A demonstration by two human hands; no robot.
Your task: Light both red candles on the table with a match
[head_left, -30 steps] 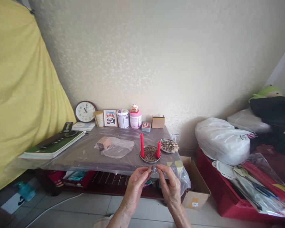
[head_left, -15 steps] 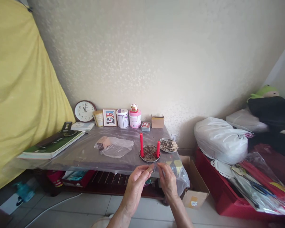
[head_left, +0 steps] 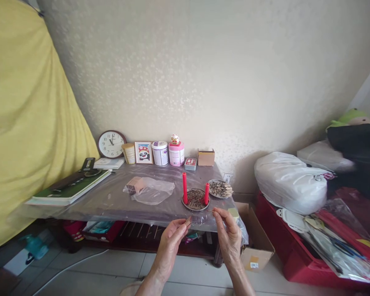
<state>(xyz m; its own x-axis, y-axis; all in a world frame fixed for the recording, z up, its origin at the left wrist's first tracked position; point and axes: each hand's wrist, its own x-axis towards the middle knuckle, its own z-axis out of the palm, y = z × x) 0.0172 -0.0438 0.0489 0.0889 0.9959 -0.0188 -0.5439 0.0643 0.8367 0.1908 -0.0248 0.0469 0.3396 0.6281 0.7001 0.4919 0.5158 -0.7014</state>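
At the front-right corner of the table [head_left: 111,203] a dish [head_left: 195,202] with two upright red candles [head_left: 184,188] stands just inside the front edge, with a second dish of sticks [head_left: 219,189] close behind it to the right. Left of them a crumpled plastic bag [head_left: 151,191] lies mid-table, and bare surface runs along the front edge to the books [head_left: 68,190] at the left edge. A row of tins [head_left: 160,153] and a clock [head_left: 111,144] line the back edge.
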